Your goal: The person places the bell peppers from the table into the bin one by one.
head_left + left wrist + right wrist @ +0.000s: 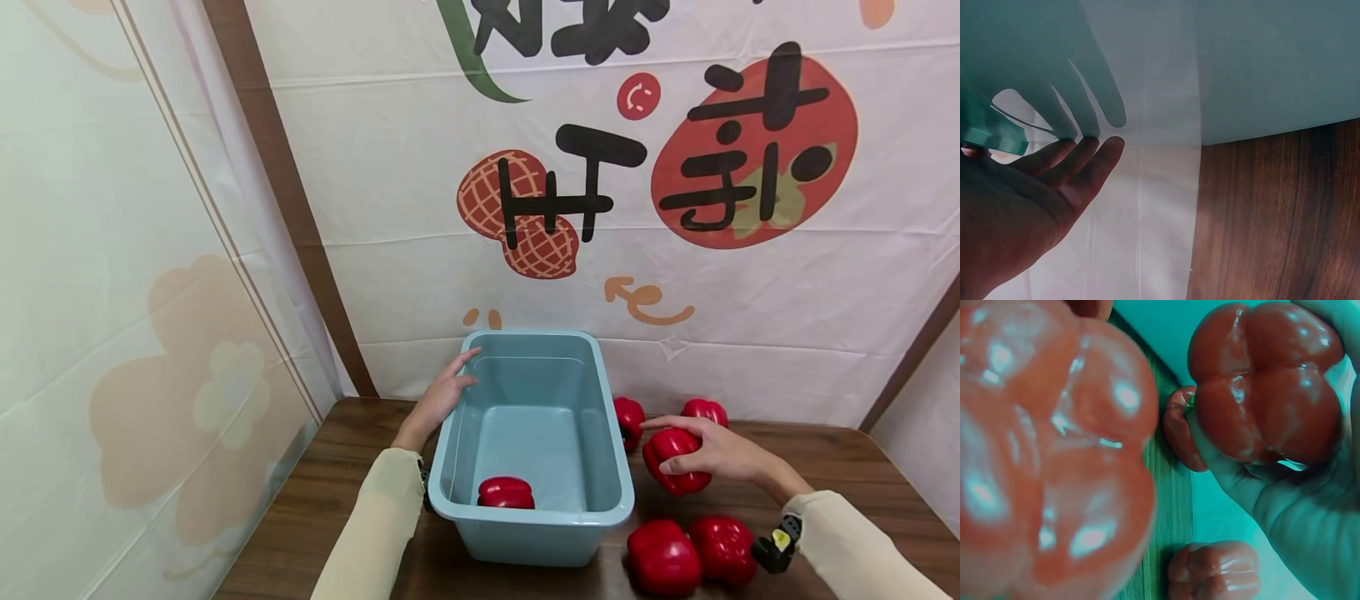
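The right hand point(716, 454), curled around a red pepper point(667, 446) beside the tub point(528, 540), is apparently picking up. Straight left-hand fingers point(1094, 172) are touching the tub. The next move is probably calling for steady lifting.

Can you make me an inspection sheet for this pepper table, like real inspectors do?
Surface: brown wood-grain table
Job's things: light-blue bin with one red pepper inside; four loose peppers on the table; one held pepper
Clutter: nothing seen
Hands: left hand at the bin's left rim, fingers extended; right hand grips the held pepper
Cables: nothing seen
Surroundings: white printed cloth behind the table
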